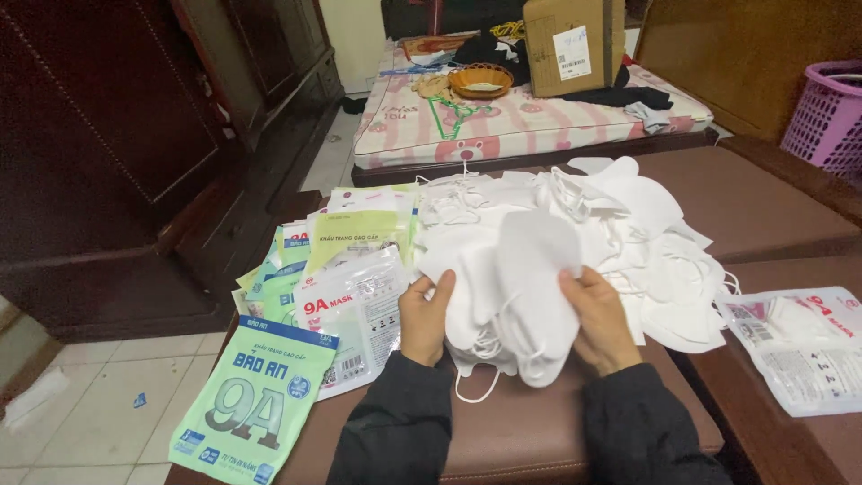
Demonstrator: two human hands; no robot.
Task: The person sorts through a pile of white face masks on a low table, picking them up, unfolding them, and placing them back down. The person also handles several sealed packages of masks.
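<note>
You are gripping a stack of white face masks (516, 301) over the brown surface (530, 431).
Your left hand (426, 316) and right hand (600, 320) are pinching its sides; the masks look light, soft and slippery, so grip the edges.

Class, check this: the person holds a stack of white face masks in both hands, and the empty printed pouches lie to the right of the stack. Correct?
Not quite. The head view shows both hands, left hand and right hand, holding the white masks, but the printed pouches lie to the left.
</note>
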